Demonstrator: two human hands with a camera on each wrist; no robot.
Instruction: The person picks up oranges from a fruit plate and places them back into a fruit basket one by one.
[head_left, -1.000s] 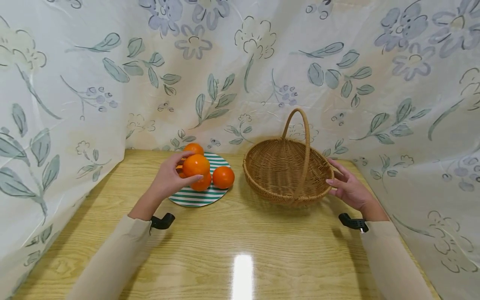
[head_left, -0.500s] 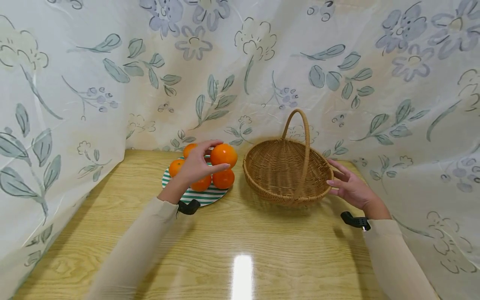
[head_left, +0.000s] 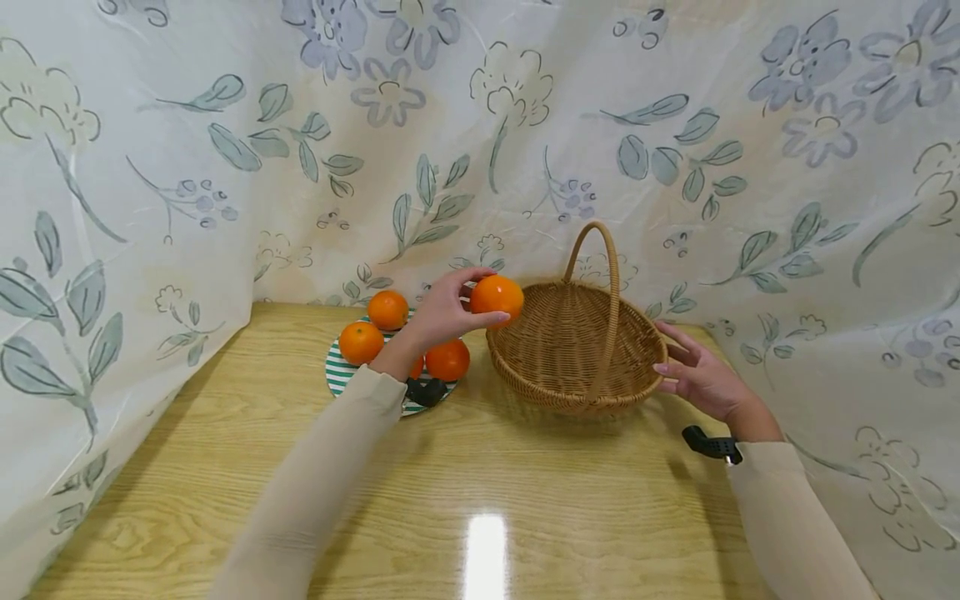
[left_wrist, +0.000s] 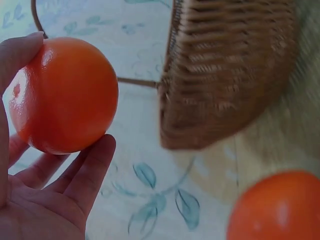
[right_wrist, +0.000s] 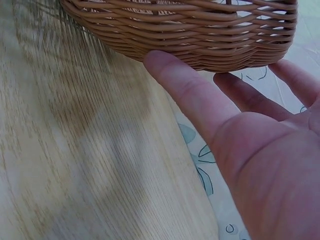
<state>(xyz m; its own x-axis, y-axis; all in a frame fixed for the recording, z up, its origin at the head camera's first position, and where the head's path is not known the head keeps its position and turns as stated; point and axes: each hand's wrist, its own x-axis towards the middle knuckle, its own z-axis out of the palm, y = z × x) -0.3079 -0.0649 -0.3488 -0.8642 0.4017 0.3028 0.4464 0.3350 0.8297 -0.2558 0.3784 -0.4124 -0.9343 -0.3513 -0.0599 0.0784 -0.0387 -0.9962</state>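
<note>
Nearest, a strip of glare (head_left: 487, 554) lay on the wood-grain tabletop (head_left: 585, 500), between the left sleeve (head_left: 311, 492) and the right sleeve (head_left: 791, 508).

Farther in, the right hand (head_left: 701, 379) had its fingers spread against the outside of the basket (head_left: 558, 342), thumb touching the wicker near the rim; it steadied more than gripped. On the other side, the striped plate (head_left: 337, 379) lay partly under the left forearm and bore at least three more oranges: the left one (head_left: 361, 343), the right one (head_left: 448, 360) and the back one (head_left: 387, 310). A further bit of orange skin showed beside the wrist, mostly hidden.

The left hand (head_left: 441, 315) pinched the held orange (head_left: 498, 299) between thumb and fingertips, up in the air by the basket's left rim; the left wrist view showed a gap between fruit and wicker.

That skin looked glossy, so a loosened pinch could let it slip and roll across the tabletop. Carried too low, it might knock the rim, and the right hand's light touch might not stop the basket from sliding or tipping. The arched handle (head_left: 614, 283) could also catch the knuckles if they swung too far across.

Farthest back hung the floral cloth (head_left: 480, 125).
</note>
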